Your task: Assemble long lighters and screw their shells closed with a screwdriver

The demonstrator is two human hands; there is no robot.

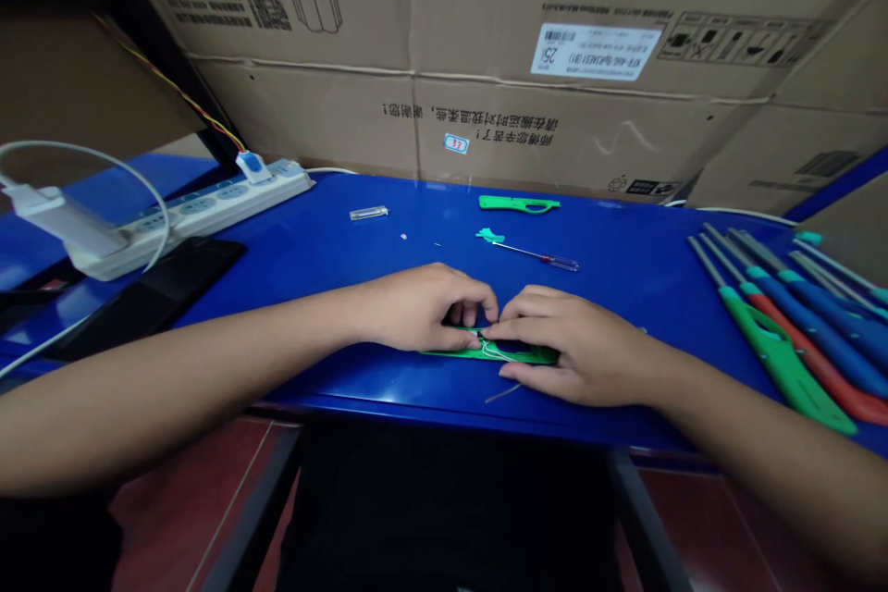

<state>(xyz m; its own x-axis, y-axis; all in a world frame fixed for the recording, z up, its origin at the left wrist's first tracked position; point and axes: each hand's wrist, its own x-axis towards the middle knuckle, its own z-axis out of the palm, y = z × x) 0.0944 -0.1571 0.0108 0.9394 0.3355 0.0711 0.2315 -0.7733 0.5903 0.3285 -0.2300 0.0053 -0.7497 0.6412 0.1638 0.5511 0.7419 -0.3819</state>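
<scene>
A green lighter shell half (450, 347) lies on the blue table, its open side up, with thin white wires and a small dark part inside. My left hand (426, 310) has its fingers curled at the shell, the thumb pressing on the inside near the dark part. Against the other end rests my right hand (575, 347), index fingertip at the dark part and thumb along the near edge; the hand covers much of that end. A thin grey strip (503, 393) lies just below the right thumb. Beyond the hands are a teal trigger piece (489, 236) and a screwdriver (541, 256).
Another green shell half (519, 203) and a clear fluid tank (369, 214) lie toward the back. Several long lighters (797, 361) are piled at right. A power strip (201, 213) with cables and a black flat object (153, 291) occupy the left. Cardboard (472, 46) walls the rear.
</scene>
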